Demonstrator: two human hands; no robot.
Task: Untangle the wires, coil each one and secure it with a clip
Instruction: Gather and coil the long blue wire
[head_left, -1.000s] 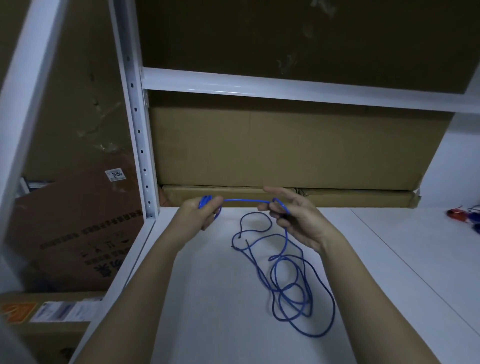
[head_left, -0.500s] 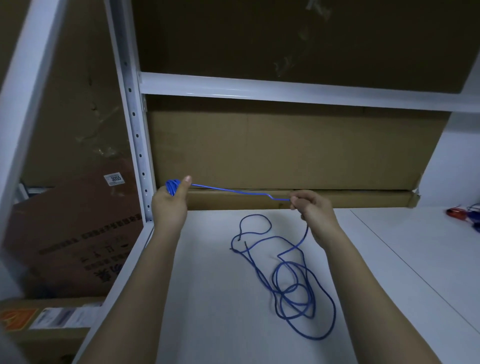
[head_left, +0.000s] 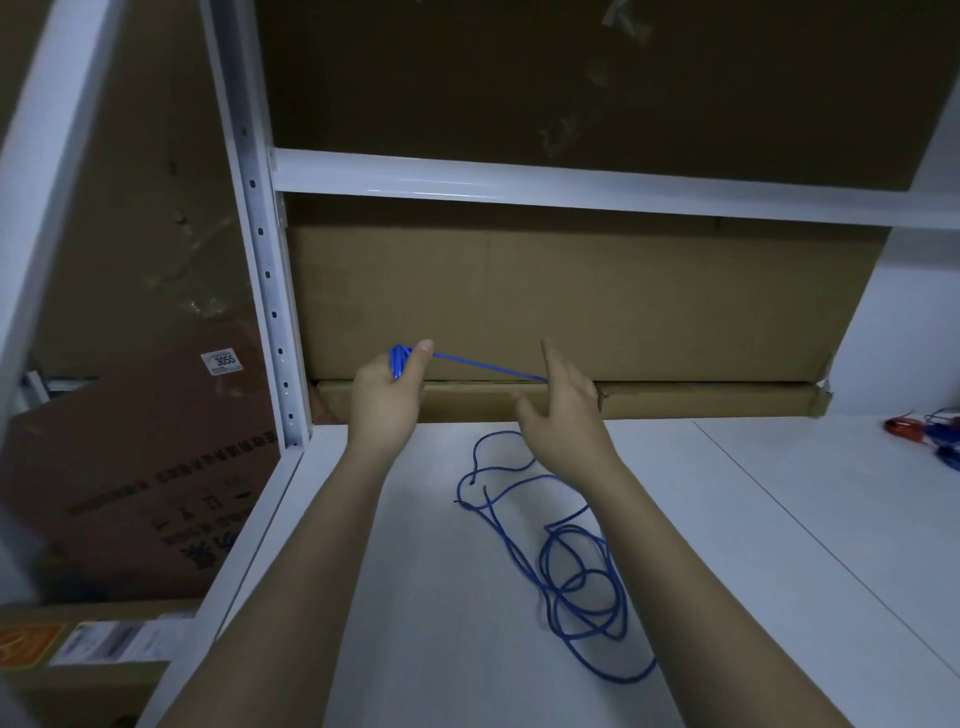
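A thin blue wire (head_left: 576, 582) lies in loose tangled loops on the white shelf (head_left: 447, 597). My left hand (head_left: 387, 395) grips a small coil of the same wire, thumb up, above the shelf's back left. A taut strand runs from that coil to my right hand (head_left: 561, 410). My right hand's index finger points up and the other fingers are loosely spread, with the strand passing along its far side. Whether the right hand pinches the strand is hidden behind the palm.
Flat cardboard boxes (head_left: 571, 312) stand against the back of the shelf. A white perforated upright post (head_left: 265, 291) rises at the left. Red and blue wires (head_left: 930, 436) lie at the far right edge. More cartons (head_left: 130, 467) sit outside the rack on the left.
My left hand drew the coil leftwards, then came a little back towards the centre. My right hand moved in towards it and opened from a pinch, with the index finger now raised.
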